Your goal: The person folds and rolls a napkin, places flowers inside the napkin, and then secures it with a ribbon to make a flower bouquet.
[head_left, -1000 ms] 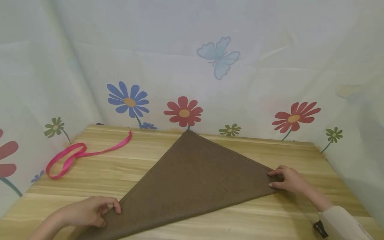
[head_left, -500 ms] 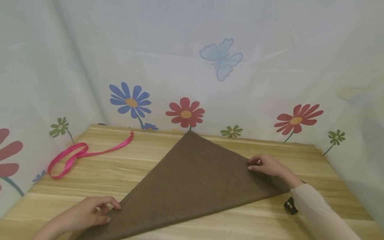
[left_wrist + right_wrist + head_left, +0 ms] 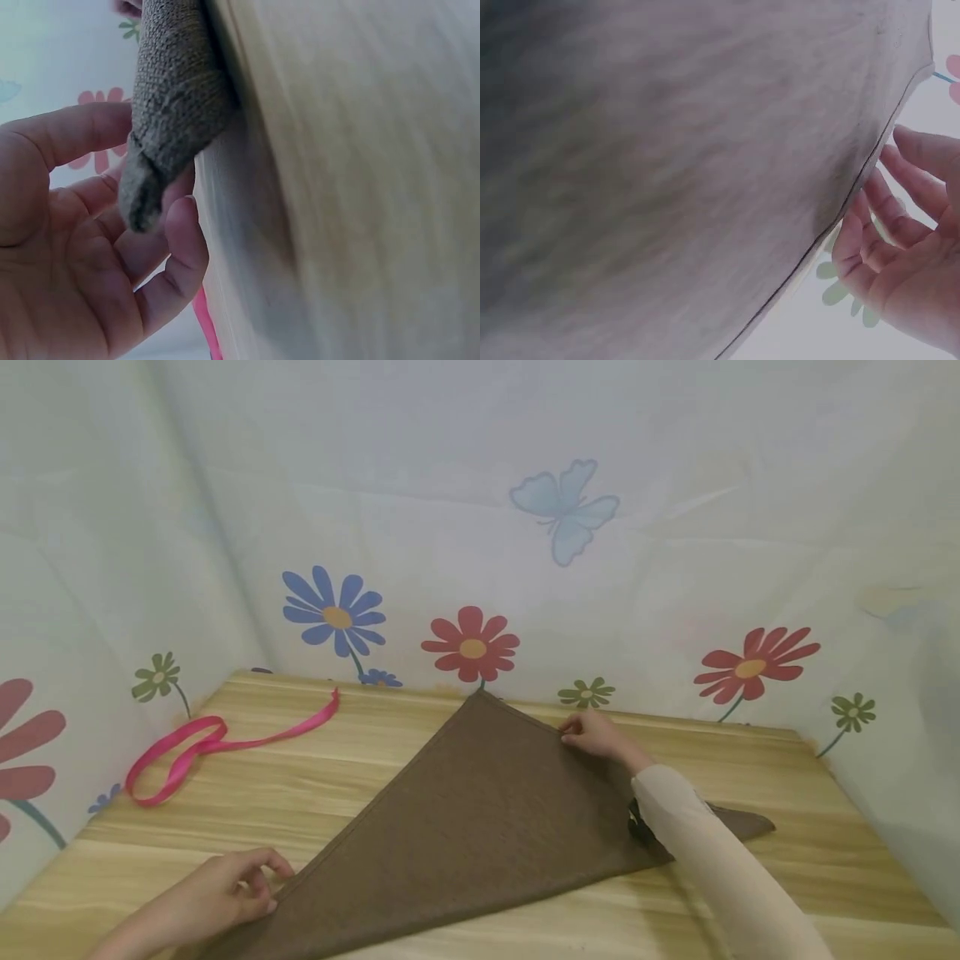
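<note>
A brown cloth (image 3: pixel 465 827), folded into a triangle, lies on the wooden table with its peak toward the back wall. My left hand (image 3: pixel 221 893) stays at its left slanted edge, fingers loosely bent. In the left wrist view the cloth's thick rolled corner (image 3: pixel 176 112) hangs between the thumb and fingers of that hand, with space around the palm. My right hand (image 3: pixel 603 737) touches the right slanted edge near the peak. In the right wrist view its relaxed fingertips (image 3: pixel 855 232) meet the cloth's stitched border. The right forearm covers part of the cloth's right side.
A pink ribbon (image 3: pixel 180 764) lies looped at the table's left back. A small black object (image 3: pixel 637 821) shows beside the right sleeve (image 3: pixel 705 843). White fabric walls (image 3: pixel 420 527) printed with flowers and a butterfly enclose the wooden table (image 3: pixel 315 793).
My right hand has travelled from the cloth's right tip along the slanted edge toward the peak. My left hand has shifted only slightly, remaining at the left edge.
</note>
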Demonstrator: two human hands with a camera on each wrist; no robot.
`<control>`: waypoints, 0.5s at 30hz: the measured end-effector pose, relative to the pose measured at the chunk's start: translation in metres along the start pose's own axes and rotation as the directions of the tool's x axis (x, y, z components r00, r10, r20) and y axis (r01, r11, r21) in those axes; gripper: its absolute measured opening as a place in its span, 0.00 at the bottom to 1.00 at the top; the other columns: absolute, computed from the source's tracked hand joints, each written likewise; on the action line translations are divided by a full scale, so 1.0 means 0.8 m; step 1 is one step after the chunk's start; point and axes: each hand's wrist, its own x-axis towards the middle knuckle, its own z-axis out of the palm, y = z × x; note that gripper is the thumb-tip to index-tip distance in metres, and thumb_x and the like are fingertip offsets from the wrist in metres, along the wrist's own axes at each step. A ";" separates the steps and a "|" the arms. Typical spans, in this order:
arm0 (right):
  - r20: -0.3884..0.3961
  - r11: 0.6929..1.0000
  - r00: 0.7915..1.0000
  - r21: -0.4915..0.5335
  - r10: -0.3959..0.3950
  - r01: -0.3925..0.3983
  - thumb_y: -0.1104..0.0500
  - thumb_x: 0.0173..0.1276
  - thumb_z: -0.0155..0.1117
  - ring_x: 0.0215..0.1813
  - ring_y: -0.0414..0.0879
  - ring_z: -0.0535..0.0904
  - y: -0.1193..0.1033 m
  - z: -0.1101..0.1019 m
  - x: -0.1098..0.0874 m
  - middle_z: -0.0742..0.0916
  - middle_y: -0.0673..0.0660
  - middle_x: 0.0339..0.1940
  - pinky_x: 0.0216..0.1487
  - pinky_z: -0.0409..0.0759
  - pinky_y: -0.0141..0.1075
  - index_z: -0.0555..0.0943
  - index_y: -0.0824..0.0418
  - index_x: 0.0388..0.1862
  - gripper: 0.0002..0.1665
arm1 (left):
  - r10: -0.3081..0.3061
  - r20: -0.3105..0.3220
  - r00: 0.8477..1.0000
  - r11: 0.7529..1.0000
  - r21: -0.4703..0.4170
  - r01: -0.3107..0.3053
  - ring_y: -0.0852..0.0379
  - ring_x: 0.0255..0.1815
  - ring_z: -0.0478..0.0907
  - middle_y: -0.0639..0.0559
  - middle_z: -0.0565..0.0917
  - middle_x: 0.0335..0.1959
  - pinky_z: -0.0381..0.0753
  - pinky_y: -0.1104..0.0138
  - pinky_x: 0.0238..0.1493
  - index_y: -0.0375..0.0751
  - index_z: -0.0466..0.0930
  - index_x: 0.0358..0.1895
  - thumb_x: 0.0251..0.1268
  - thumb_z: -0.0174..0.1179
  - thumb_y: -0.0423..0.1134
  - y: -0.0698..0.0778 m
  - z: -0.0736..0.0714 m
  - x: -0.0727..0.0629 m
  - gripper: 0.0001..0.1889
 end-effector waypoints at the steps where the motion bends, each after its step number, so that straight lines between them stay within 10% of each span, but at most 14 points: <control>1: -0.004 1.000 1.000 0.000 0.008 -0.008 0.64 0.62 0.58 0.38 0.53 0.80 -0.001 0.001 0.002 0.84 0.64 0.36 0.39 0.77 0.43 0.79 0.71 0.44 0.14 | 0.004 0.006 1.000 1.000 -0.007 -0.004 0.70 0.23 0.69 0.62 0.74 0.23 0.68 0.71 0.21 0.36 0.73 0.43 0.53 0.59 0.30 0.000 0.001 0.000 0.12; 15: 0.019 1.000 1.000 -0.019 0.008 -0.008 0.64 0.60 0.58 0.39 0.53 0.80 -0.011 -0.003 0.011 0.84 0.66 0.38 0.40 0.77 0.42 0.79 0.72 0.43 0.14 | 0.059 -0.008 0.998 0.998 0.002 -0.059 0.72 0.23 0.67 0.63 0.72 0.23 0.67 0.72 0.20 0.37 0.74 0.40 0.52 0.60 0.29 -0.009 0.007 0.001 0.11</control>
